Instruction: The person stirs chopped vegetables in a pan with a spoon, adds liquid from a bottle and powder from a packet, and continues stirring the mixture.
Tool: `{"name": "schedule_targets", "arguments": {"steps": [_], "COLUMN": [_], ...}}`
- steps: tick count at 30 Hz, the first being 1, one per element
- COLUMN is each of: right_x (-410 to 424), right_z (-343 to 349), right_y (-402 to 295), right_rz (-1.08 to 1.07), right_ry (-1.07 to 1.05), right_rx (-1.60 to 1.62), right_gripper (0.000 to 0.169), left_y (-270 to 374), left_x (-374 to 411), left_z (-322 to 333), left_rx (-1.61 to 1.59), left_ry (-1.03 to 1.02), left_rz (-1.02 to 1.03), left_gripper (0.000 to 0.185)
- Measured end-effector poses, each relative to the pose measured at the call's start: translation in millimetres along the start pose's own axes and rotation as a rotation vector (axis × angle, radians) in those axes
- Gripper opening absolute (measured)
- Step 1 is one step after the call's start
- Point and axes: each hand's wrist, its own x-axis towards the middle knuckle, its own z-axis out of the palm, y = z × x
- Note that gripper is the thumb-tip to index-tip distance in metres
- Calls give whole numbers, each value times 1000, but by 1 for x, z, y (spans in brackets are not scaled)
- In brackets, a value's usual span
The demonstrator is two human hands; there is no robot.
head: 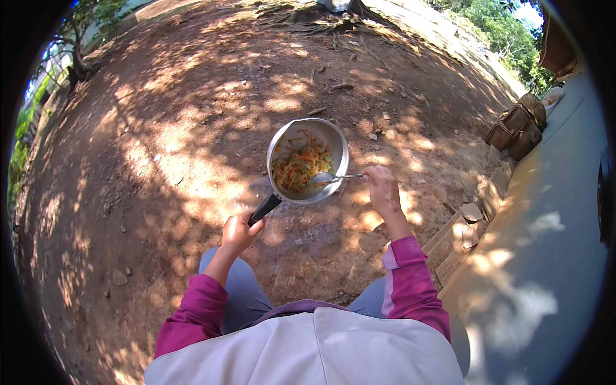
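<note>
My left hand (238,232) is closed around the black handle of a metal pot (343,144), which is held out over the ground and tilted so its inside faces me. Shredded orange and pale green vegetables (303,161) lie in the pot. In my right hand (383,188) is the handle end of a metal spoon (323,178); its bowl rests inside the pot at the lower right of the vegetables, and its stem crosses the rim.
Bare, uneven dirt ground (183,159) with small stones and tree roots (341,24) spreads ahead. A painted wall (544,216) runs along the right. Beside it lie broken tiles or bricks (450,245) and a brown bundle (517,126).
</note>
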Motion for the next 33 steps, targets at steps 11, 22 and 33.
{"name": "schedule_targets", "arguments": {"steps": [11,22,33], "right_x": [-6,-6,5], "right_z": [22,20,17], "right_y": [0,-1,-1], "right_rz": [-43,-67,-92], "right_ry": [-11,138,189], "right_rx": [7,63,89], "right_gripper": [14,13,15], "left_y": [9,4,14], "left_x": [-3,8,13], "left_z": [-4,-8,-14], "left_rx": [162,183,173], "left_ry": [116,165,209], "left_rz": [189,271,280], "left_gripper": [25,19,21]}}
